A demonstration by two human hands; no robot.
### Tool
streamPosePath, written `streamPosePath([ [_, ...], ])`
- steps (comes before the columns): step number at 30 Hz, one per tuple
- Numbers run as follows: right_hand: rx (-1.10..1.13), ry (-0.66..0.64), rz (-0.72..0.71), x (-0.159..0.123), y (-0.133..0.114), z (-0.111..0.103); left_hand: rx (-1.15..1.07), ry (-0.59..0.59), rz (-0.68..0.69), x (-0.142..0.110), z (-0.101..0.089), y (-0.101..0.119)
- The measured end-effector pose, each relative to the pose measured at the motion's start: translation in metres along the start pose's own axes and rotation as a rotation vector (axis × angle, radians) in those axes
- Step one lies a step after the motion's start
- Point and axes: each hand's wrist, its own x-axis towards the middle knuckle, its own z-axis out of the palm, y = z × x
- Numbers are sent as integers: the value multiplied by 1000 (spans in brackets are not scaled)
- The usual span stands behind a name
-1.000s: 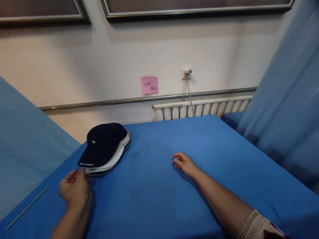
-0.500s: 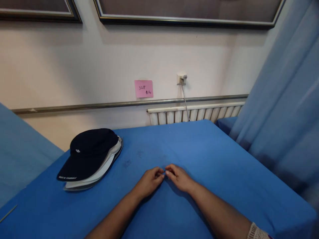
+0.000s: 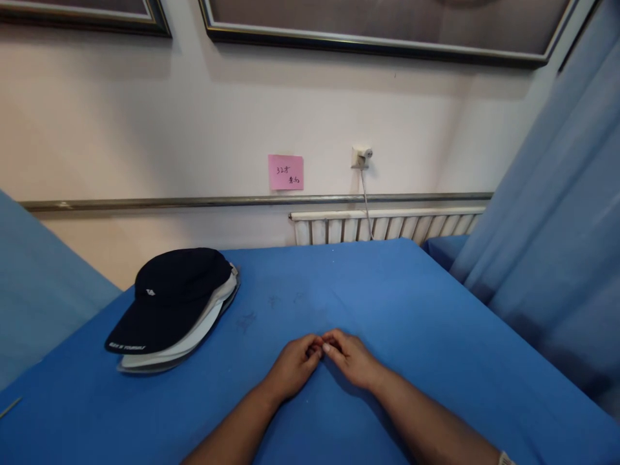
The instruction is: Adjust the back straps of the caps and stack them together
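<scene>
My left hand (image 3: 296, 366) and my right hand (image 3: 352, 359) rest on the blue-covered table (image 3: 411, 310), with their fingertips meeting near the middle. The fingers of both curl inward, and I see nothing held in either. To the left lies a stack of caps: a dark navy cap (image 3: 177, 290) is on top, with a small white logo and white lettering on its brim. Beneath it show a whitish cap (image 3: 198, 339) and the edge of a grey one. Both hands are apart from the stack.
A thin stick (image 3: 10, 407) lies at the table's left edge, partly out of view. Light blue curtains (image 3: 557, 226) hang on both sides. Behind the table are a radiator (image 3: 387, 226), a metal rail (image 3: 217, 201), a pink note (image 3: 285, 172) and a socket (image 3: 361, 158) with a plugged-in cord.
My left hand has left the cap brims and moved right to meet my right hand. My right hand has come slightly lower in view. The caps stay stacked; the view has shifted.
</scene>
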Motion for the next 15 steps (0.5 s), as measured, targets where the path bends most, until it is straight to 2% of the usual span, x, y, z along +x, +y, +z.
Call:
streamPosePath([
  [5,29,-16,0,0,4,0,-16,-2,3,-1,-1,3],
  [10,55,9,66,1,15,4,-37,-37,2,-2,-4,5],
  [15,161,-4,85,2,27,7,-84,-72,0,-4,-5,4],
])
